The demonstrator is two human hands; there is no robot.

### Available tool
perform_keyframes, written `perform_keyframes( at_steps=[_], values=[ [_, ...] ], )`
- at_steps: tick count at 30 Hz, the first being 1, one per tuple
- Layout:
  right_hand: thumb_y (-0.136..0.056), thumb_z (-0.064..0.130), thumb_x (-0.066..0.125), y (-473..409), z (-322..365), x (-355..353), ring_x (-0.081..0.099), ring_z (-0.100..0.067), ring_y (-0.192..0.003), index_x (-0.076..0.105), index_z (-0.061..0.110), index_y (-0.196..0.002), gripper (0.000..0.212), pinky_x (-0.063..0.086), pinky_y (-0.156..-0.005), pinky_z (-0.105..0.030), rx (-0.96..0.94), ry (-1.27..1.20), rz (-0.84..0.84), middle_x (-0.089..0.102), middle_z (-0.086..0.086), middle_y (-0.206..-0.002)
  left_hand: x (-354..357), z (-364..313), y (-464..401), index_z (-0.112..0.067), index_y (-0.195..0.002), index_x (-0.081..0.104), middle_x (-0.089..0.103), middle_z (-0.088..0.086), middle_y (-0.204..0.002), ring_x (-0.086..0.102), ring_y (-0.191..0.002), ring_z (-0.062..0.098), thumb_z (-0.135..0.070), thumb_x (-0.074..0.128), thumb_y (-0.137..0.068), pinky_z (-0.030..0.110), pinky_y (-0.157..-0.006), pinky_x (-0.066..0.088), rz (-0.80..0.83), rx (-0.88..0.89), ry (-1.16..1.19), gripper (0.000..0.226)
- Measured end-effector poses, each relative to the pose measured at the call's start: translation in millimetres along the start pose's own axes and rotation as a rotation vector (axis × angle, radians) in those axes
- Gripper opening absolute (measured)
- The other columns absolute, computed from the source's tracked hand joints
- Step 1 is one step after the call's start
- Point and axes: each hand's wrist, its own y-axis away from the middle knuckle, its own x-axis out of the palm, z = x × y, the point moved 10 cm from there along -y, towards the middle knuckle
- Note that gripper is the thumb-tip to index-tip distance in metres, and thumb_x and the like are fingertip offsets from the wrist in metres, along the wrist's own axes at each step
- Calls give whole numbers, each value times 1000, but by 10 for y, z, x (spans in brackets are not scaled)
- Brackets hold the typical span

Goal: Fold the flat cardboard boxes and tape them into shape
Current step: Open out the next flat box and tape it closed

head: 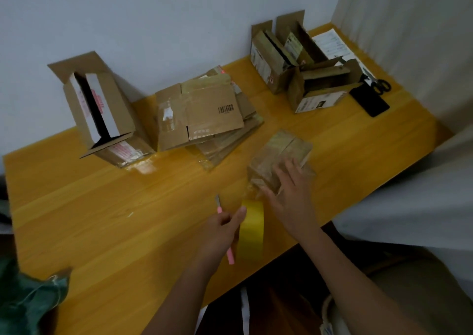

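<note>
**Taping a small box at the table edge**

The left hand (221,228) curls round a thin pink knife (228,247) and steadies a roll of glossy yellow tape (251,228), thumb against its rim; the roll stands on edge on the table (102,206), near the front edge. A clear strip runs from the roll up to the small box (277,155). The right hand (289,196) lies spread on that box, fingers straight and apart, pressing its near side. The box is blurred; its brown faces look shiny with tape.

The table is smooth yellow wood with visible grain. At far left, a green cloth (28,299) crumples over the near corner. Behind, against the pale wall, an open carton (102,109) leans tilted, flaps up, white inner panels printed in red. Just right of it lies a stack of flat boxes (202,114), creased brown corrugated board patched with tape, a barcode on the top sheet. Further right stand two folded boxes (302,68), flaps open, touching each other. Beyond them lie a printed paper (332,44), black-handled scissors (380,85) and a flat black phone (369,102).
</note>
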Motion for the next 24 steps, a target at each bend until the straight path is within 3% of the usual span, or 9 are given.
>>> perform_keyframes(
  at_steps=[2, 6, 8, 10, 12, 15, 17, 21, 24],
  values=[
    [-94, 55, 47, 152, 32, -12, 21, -21, -142, 58, 18, -130, 53, 25, -108, -33, 26, -68, -24, 32, -4, -153, -10, 33, 3, -17, -58, 39, 36, -11, -46, 40, -48, 9, -53, 59, -88, 32, -62, 38, 6, -41, 42, 51],
    [-90, 55, 54, 307, 117, -21, 23, -10, -132, 63, 27, -122, 44, 24, -101, -25, 51, -156, 17, 37, 4, -145, -266, 185, -109, -7, -76, 67, 66, 4, -68, 63, -66, 19, -49, 58, -93, 41, -71, 53, -166, -84, 31, 46],
    [-90, 50, 59, 326, 106, -68, 21, -5, -131, 63, 28, -122, 39, 19, -101, -18, 58, -164, 3, 37, 6, -143, -453, 299, -217, -8, -77, 62, 61, 4, -69, 57, -63, 18, -41, 62, -93, 38, -61, 46, -282, -87, -249, 37],
    [-90, 49, 60, 339, 82, -95, 24, -7, -131, 62, 29, -122, 37, 15, -99, -13, 61, -167, -4, 38, 7, -141, -483, 420, -302, -9, -81, 61, 58, 3, -70, 55, -64, 18, -38, 69, -88, 35, -55, 36, -268, -109, -495, 32],
    [-93, 46, 59, 373, 41, -128, 28, -10, -130, 63, 27, -119, 33, 13, -100, -7, 73, -164, -33, 41, 5, -139, -439, 469, -360, -5, -78, 61, 54, 4, -63, 51, -59, 19, -34, 72, -85, 33, -49, 29, -251, -79, -624, 31],
    [-96, 33, 58, 444, -42, -194, 36, -17, -127, 67, 22, -112, 22, 10, -101, -2, 107, -171, -112, 48, 2, -134, -364, 440, -375, -5, -57, 55, 49, 9, -49, 50, -48, 20, -22, 70, -84, 38, -46, 27, -244, -32, -712, 36],
    [-96, 23, 59, 471, -92, -184, 39, -20, -125, 69, 20, -109, 17, 14, -101, -5, 109, -167, -124, 51, 0, -131, -421, 416, -376, -5, -54, 54, 50, 11, -49, 50, -47, 22, -19, 69, -85, 38, -47, 30, -261, -38, -696, 37],
    [-96, 18, 58, 444, -66, -220, 47, -23, -118, 69, 16, -106, 15, 17, -98, -6, 78, -147, -138, 56, -3, -121, -585, 81, -292, -5, -78, 66, 64, 9, -67, 61, -63, 23, -19, 64, -92, 36, -57, 45, -350, 36, -528, 20],
    [-94, 18, 60, 310, 70, -285, 50, -22, -104, 68, 16, -111, 19, 27, -92, -10, 25, -153, -136, 59, -2, -107, -624, -336, -199, -4, -85, 67, 69, 14, -83, 67, -74, 27, -14, 63, -93, 43, -70, 56, -378, 107, -114, 13]
  ],
)
